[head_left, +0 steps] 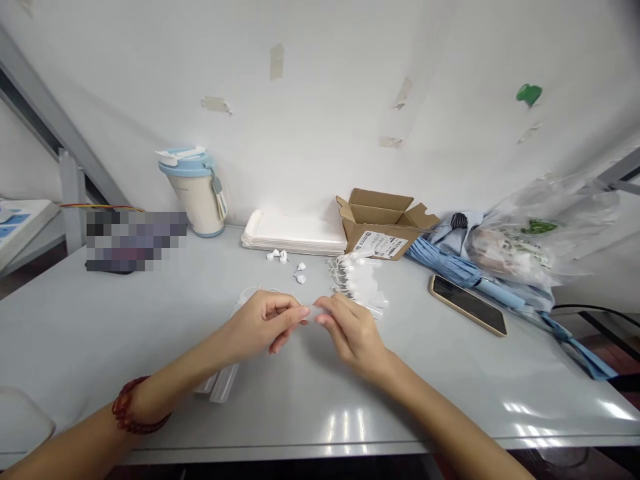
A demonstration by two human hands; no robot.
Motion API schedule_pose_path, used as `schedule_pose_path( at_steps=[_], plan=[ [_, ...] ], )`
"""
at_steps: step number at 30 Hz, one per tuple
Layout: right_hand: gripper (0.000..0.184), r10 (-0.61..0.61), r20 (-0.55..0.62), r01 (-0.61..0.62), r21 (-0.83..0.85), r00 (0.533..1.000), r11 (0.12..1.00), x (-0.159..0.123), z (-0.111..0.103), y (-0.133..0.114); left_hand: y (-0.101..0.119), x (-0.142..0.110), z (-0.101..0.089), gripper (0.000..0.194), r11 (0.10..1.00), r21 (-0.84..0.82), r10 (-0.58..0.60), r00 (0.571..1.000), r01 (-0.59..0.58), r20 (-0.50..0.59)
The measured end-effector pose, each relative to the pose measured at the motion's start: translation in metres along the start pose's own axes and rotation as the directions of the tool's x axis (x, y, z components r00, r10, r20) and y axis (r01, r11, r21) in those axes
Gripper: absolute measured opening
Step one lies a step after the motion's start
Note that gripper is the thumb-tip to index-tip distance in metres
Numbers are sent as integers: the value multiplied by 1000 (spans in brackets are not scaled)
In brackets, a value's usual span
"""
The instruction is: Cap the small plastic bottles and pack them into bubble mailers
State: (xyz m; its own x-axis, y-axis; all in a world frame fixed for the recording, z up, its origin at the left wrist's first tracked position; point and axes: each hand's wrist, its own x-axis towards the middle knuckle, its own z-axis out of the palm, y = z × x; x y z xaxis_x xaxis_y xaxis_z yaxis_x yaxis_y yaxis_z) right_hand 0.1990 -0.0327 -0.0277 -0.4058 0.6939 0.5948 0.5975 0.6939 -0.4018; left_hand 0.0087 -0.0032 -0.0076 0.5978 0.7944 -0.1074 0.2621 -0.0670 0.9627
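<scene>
Left hand (270,321), just left of centre: fingers curled, thumb and fingertip closed on left end of translucent piece (315,312). Piece, mid-frame, bridges both hands; axis looks roughly left-right, mostly finger-covered. Right hand (356,328): pinching right end, equally near.

At the far side of the glossy grey desk (140,313), left to right: cylindrical cream-and-blue tumbler (194,200), stack of flat white rectangular trays (297,230), open brown cardboard box (383,230). Right of the box, folded blue fabric umbrella (453,268); on its near side, flat black-screened phone (467,305); farther right, transparent plastic bag (525,250). Before the trays, small white caps (283,256); before the box, row of translucent plastic tubes (364,283). Between left hand (273,322) and right hand (353,328), small translucent plastic piece (317,311).
</scene>
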Motion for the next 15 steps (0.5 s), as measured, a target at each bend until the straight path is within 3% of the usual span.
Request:
schedule_pose_path(
  at_steps=[2, 5, 8, 11, 13, 15],
  plan=[
    [26, 104, 26, -107, 126, 994, 986, 2, -2, -2, 0, -2, 2, 33, 997, 78, 30, 999, -28, -22],
    [30, 308, 145, -340, 343, 940, 876, 5, -2, -4, -3, -4, 2, 33, 926, 324, 215, 976, -191, -38],
    [37, 470, 367, -593, 569, 803, 569, 7, -1, -3, -8, -6, 1, 29, 744, 564, 429, 903, -359, 9],
    [42, 487, 520, -684, 683, 702, 257, 8, 1, -1, -14, -6, 1, 28, 632, 660, 493, 868, -406, 62],
    [43, 495, 545, -699, 687, 677, 199, 8, 1, 1, -17, -4, 2, 27, 624, 667, 490, 869, -407, 71],
    [44, 525, 495, -692, 661, 692, 290, 9, 1, 2, -18, -2, 3, 26, 656, 645, 480, 876, -393, 45]
  ],
)
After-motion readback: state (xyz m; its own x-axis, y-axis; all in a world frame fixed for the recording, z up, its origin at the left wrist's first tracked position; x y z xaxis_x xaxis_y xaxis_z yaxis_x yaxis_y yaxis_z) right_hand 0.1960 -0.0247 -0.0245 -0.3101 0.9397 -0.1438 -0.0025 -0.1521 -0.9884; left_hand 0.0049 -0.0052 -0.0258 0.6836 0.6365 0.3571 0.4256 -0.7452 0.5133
